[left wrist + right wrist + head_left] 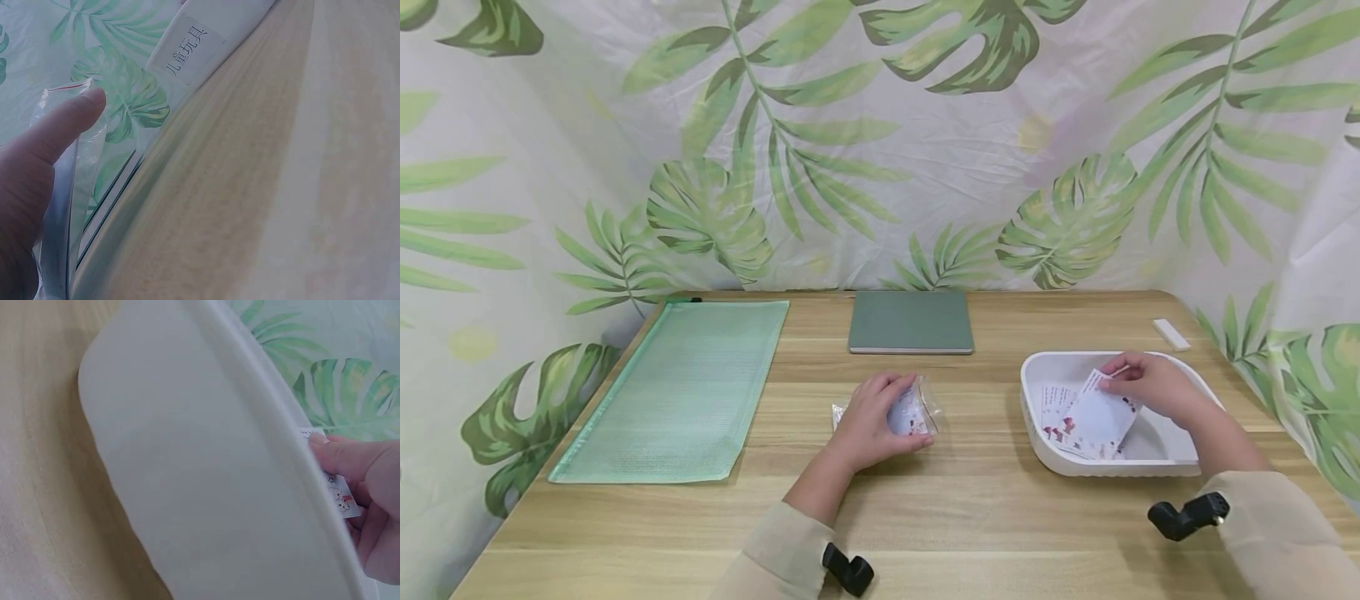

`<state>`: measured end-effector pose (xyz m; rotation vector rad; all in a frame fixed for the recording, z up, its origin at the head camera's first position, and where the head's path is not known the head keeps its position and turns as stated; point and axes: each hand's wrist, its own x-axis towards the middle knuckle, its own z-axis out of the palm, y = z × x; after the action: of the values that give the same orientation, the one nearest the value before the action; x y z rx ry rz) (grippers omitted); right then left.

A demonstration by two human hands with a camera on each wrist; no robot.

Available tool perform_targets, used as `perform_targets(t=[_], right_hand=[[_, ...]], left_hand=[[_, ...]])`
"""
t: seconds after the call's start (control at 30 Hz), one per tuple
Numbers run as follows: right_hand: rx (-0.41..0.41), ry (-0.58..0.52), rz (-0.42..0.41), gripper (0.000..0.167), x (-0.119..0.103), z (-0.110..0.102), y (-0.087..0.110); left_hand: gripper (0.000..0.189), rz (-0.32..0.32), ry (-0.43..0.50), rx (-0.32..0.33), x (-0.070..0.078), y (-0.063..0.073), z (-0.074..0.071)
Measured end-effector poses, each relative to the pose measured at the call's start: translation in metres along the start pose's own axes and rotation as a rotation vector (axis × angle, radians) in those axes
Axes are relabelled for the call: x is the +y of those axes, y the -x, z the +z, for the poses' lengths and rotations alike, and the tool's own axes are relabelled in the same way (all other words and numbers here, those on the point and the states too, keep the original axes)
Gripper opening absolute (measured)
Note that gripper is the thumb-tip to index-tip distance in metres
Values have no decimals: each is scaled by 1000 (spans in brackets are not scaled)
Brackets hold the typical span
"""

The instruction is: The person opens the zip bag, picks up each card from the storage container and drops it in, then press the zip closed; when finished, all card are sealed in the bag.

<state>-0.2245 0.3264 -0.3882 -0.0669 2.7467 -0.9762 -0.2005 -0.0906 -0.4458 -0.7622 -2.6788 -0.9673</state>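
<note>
On the middle of the table my left hand (867, 423) holds a clear plastic bag (929, 402) with a pale printed pad or stack of paper inside. Its thumb lies along the near side, and the palm hides part of the bag. In the left wrist view the bag (87, 159) shows a red line near its top. My right hand (1153, 385) reaches over a white plastic basin (1052, 460) and pinches a white card (1101, 417) with small red drawings by its edge. More printed paper (1055, 402) lies beneath it in the basin.
A green mesh zip pouch (677, 392) lies flat at the left. The dark green notebook (911, 322) is at the back middle, and a small white strip (1171, 334) sits at the back right. A leaf-patterned cloth (820, 167) hangs behind the table.
</note>
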Motion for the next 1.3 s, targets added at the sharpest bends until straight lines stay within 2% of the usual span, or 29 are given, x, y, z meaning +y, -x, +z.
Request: perform_targets(t=[0.3, 0.47, 0.57, 0.63, 0.67, 0.8, 0.9, 1.0, 1.3], right_hand=[[82, -167, -45, 44, -10, -11, 11], [174, -238, -54, 48, -24, -12, 20], [244, -321, -88, 31, -35, -8, 25], [288, -375, -115, 18, -43, -3, 27], [308, -400, -127, 16, -47, 0, 28], [358, -457, -125, 17, -66, 15, 28], [382, -486, -89, 28, -81, 28, 28], [391, -507, -59, 40, -95, 44, 28], [362, -543, 3, 35, -125, 92, 27]], left_hand=[[89, 9, 8, 7, -1, 0, 0], [89, 13, 1, 9, -1, 1, 0], [89, 11, 4, 11, -1, 1, 0], [89, 8, 10, 9, -1, 1, 0], [89, 9, 10, 9, -2, 1, 0], [89, 9, 11, 9, -2, 1, 1], [89, 7, 10, 10, -2, 1, 0], [89, 6, 6, 10, -2, 1, 0], [90, 10, -7, 13, -1, 0, 1]])
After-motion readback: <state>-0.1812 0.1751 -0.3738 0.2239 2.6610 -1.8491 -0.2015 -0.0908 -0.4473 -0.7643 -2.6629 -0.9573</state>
